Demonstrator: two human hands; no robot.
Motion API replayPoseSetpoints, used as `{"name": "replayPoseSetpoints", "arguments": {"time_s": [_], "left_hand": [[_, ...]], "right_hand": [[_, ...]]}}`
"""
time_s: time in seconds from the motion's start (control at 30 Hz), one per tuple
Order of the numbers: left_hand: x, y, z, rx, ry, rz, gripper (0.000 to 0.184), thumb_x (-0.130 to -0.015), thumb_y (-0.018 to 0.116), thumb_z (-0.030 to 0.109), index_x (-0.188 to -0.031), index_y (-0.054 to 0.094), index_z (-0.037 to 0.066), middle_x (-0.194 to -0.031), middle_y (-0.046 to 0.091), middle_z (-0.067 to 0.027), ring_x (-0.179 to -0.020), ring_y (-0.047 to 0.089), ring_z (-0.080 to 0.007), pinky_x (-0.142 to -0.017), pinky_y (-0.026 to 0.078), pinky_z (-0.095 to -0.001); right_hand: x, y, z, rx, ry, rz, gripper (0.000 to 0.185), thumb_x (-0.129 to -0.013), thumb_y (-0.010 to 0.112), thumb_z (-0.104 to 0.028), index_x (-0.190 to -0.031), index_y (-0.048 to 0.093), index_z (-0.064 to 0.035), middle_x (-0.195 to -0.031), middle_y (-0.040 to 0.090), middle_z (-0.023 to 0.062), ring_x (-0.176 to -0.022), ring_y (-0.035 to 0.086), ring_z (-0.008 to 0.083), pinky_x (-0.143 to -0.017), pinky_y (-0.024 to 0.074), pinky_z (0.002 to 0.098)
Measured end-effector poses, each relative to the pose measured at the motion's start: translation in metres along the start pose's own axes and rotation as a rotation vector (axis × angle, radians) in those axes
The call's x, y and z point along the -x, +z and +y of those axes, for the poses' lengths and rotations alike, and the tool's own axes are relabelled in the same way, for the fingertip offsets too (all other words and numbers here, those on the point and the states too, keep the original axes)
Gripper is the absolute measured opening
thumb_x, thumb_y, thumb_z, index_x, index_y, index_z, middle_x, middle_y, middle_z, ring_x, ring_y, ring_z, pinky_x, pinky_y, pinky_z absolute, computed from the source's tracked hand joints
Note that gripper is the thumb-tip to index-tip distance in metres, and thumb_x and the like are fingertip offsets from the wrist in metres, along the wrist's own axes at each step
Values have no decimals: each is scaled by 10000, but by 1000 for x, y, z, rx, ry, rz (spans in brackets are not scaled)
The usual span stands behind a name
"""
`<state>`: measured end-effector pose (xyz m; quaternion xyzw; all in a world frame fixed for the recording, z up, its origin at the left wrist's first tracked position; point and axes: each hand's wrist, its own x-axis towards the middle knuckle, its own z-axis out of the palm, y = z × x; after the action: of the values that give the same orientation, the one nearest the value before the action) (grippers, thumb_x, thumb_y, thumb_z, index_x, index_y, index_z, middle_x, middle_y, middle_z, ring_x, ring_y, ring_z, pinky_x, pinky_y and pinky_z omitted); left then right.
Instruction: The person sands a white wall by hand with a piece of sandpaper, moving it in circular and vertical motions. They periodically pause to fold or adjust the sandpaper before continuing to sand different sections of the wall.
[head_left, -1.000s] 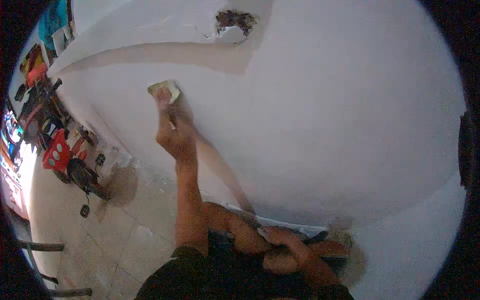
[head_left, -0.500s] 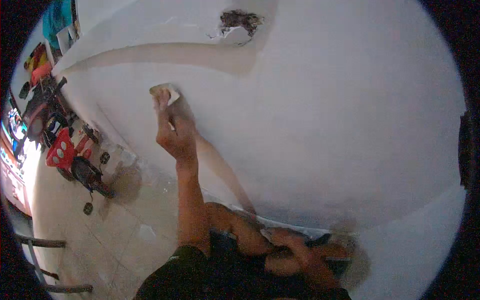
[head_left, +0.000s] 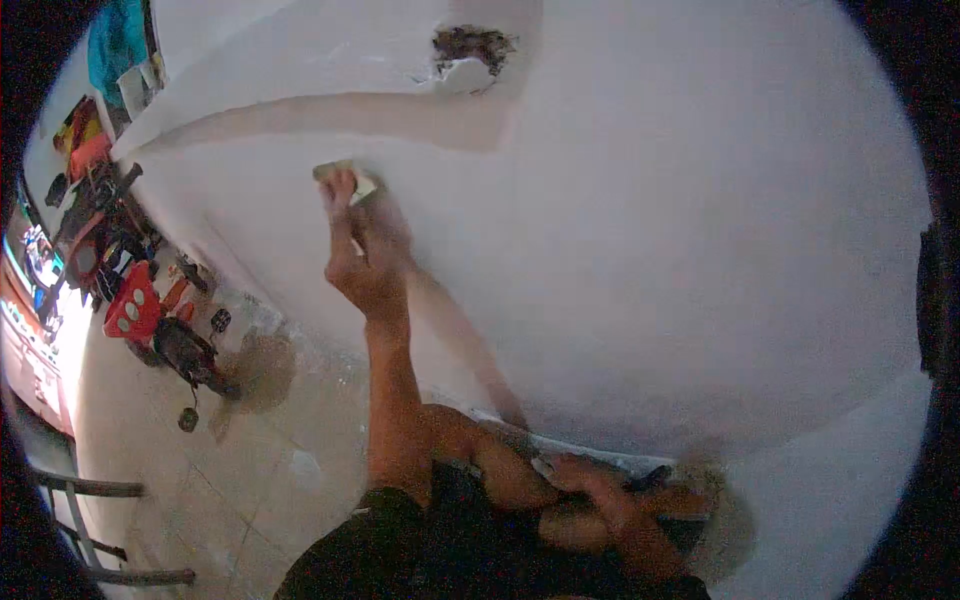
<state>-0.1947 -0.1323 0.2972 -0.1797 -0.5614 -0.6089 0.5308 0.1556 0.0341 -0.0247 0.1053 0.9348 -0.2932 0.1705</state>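
Note:
My left hand (head_left: 365, 255) is raised at the white wall (head_left: 650, 250), its fingers pressing a small pale pad (head_left: 364, 188) with a greenish edge against the surface. Blur hides whether it is sandpaper or a sponge. Beyond the pad, a dark, rough-edged hole (head_left: 475, 48) breaks the wall, and a beige band (head_left: 330, 112) runs below it. My right hand (head_left: 585, 478) lies low over my bent legs, near the foot of the wall. Its fingers look stretched out; a light spot shows at their tips, too dim to identify.
Along the left stand a child's ride-on vehicle or tricycle with a red spotted part (head_left: 133, 308) and black pedals, beside other dark, cluttered items. A dark metal frame (head_left: 95, 488) juts in at lower left. Pale dust marks the tiled floor (head_left: 215, 490) by the wall's base.
My left hand has slid the pad slightly up and to the right along the wall. The whole view has shifted a little. My right hand stays by my legs.

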Motion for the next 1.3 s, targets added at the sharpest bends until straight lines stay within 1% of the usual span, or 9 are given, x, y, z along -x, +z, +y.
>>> {"name": "replayPoseSetpoints", "arguments": {"time_s": [0.13,0.2,0.3,0.43,0.6,0.77,1.07,1.13,1.3], "left_hand": [[47,1,51,43,-87,-317,378,-947,580,12,-1315,658,52,-1280,676,-211,-1166,670,-376,-975,543,-428],[97,12,66,-59,264,-428,373,-941,602,98,-1310,653,113,-1243,707,-164,-999,739,-323,-758,591,-373],[70,26,102,145,585,-471,371,-958,604,118,-1327,635,109,-1276,698,-142,-1044,734,-291,-741,592,-366],[41,6,35,-43,-101,-167,295,-978,635,172,-1240,706,57,-1193,742,-122,-991,732,-242,-827,571,-317],[40,10,26,-63,26,-107,322,-977,657,181,-1267,686,46,-1185,739,-148,-1006,731,-258,-882,564,-356],[107,15,120,185,268,-678,409,-941,591,57,-1347,632,95,-1404,616,-151,-1287,595,-361,-1022,522,-426],[32,11,0,-26,69,-7,322,-982,644,242,-1201,702,13,-1141,742,-191,-863,742,-233,-754,593,-403],[66,11,34,-14,-38,-180,355,-954,578,12,-1299,657,0,-1381,622,-201,-1310,581,-337,-1018,519,-406],[106,29,96,207,375,-343,368,-996,558,141,-1334,644,24,-1360,634,-202,-1303,588,-355,-1069,483,-438]], "right_hand": [[-2,-25,-19,-53,155,-341,691,-1045,286,-598,-1468,483,-87,-1524,459,216,-1364,458,446,-1177,327,539],[9,-43,-39,-27,175,-383,701,-1040,280,-615,-1459,502,-100,-1499,488,221,-1355,465,457,-1178,321,548],[-67,179,201,331,182,-14,698,-1041,280,-615,-1439,534,-101,-1464,519,237,-1339,482,460,-1173,329,550],[11,-35,-36,-16,279,-283,712,-1041,279,-620,-1431,542,-85,-1431,544,256,-1321,499,464,-1158,350,556],[-9,-1,-2,-37,108,-205,681,-1051,288,-587,-1423,539,-73,-1406,559,266,-1296,519,472,-1127,388,550],[9,-13,-13,-42,69,-132,651,-1066,282,-546,-1370,564,-44,-1367,583,272,-1252,552,470,-1105,407,540],[2,-12,-16,-71,116,-197,653,-1065,304,-545,-1339,582,-22,-1353,589,276,-1238,563,466,-1099,410,536],[1,-12,-16,-48,153,-165,647,-1065,308,-538,-1346,575,-21,-1352,591,275,-1236,564,465,-1099,408,541],[-12,9,9,-18,92,-164,639,-1061,309,-547,-1388,560,-58,-1417,560,239,-1290,540,437,-1128,391,536]]}}
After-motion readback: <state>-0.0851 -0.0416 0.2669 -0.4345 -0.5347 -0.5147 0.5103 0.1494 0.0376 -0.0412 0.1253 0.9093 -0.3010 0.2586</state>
